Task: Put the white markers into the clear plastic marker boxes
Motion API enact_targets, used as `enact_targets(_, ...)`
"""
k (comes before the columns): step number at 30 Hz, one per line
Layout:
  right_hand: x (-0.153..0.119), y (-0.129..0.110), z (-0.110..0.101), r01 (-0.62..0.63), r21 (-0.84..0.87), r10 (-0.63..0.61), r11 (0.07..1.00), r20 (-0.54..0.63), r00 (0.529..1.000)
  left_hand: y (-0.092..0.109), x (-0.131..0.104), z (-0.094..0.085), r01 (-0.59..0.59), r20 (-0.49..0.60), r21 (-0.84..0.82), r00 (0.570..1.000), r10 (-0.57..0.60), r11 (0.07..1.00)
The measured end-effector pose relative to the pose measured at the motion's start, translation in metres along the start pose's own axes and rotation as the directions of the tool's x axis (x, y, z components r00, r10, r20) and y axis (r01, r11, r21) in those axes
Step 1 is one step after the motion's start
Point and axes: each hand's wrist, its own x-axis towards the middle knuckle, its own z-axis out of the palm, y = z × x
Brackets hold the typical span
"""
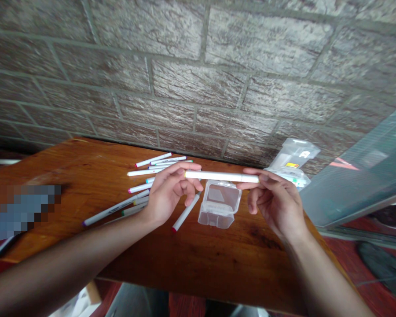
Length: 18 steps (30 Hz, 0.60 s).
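Note:
A white marker (218, 175) with yellow ends is held level above the table, between both hands. My left hand (171, 191) pinches its left end between thumb and fingers. At the other end, my right hand (279, 200) grips it near the tip. Below the marker, a small clear plastic case (218, 215) stands on the table with its lid raised. A white marker with a red end (185, 213) lies just left of the case. Several more white markers (112, 209) with coloured ends lie spread to the left, partly hidden behind my left hand.
A larger clear plastic container (295, 160) with a yellow label stands at the back right, partly behind my right hand. The wooden table (218, 259) meets a brick wall (185, 88). A blurred-out item (23, 211) lies at the left, and a glass panel (359, 176) stands at the right.

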Motion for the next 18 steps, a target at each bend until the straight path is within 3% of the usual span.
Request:
enact_targets(10,-0.0001,0.0037,-0.0031,0.031,-0.017,-0.031,0.999,0.010,0.999,-0.0022,0.0022,0.0041,-0.029,-0.010,0.069,0.999,0.030,0.997)
enact_targets(18,-0.0009,0.0088,-0.0049,0.097,-0.132,-0.096,0.986,0.014,0.995,0.0018,0.0024,0.0082,-0.032,-0.050,0.228,0.998,0.044,0.973)
